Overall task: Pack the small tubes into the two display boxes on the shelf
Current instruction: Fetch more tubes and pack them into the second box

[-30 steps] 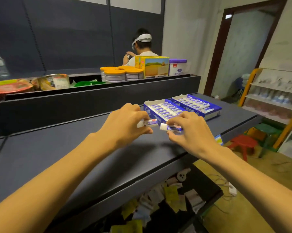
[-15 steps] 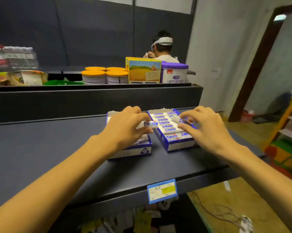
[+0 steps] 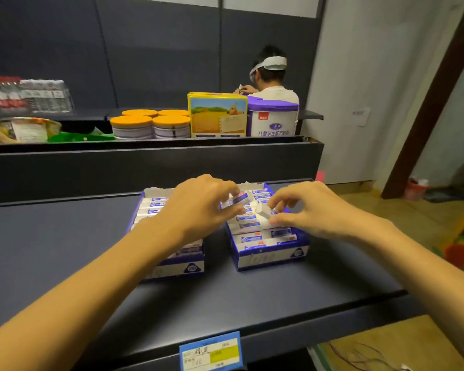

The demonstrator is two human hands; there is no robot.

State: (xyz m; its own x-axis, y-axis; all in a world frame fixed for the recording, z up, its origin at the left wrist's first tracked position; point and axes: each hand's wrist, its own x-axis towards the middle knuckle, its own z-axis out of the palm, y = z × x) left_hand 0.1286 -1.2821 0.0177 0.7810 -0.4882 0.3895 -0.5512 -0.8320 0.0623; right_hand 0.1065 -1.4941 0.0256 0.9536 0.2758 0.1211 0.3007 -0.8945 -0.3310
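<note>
Two blue-and-white display boxes stand side by side on the dark shelf (image 3: 65, 250). The left box (image 3: 172, 269) is partly hidden under my left forearm; the right box (image 3: 271, 257) shows rows of small white-and-blue tubes. My left hand (image 3: 198, 210) pinches one small tube (image 3: 237, 200) above the gap between the boxes. My right hand (image 3: 305, 210) pinches another tube (image 3: 263, 210) by its white cap, held over the right box's rows.
A price tag (image 3: 210, 350) hangs on the shelf's front edge. On the shelf behind stand orange-lidded tins (image 3: 150, 125), a yellow carton (image 3: 217, 115) and a purple-lidded tub (image 3: 272, 119). A person (image 3: 268, 76) sits beyond them. To the right lie the floor and a doorway.
The view swung toward the boxes and came closer. Both hands carried their tubes from the bare shelf to above the two boxes, the right hand lowering its tube toward the right box.
</note>
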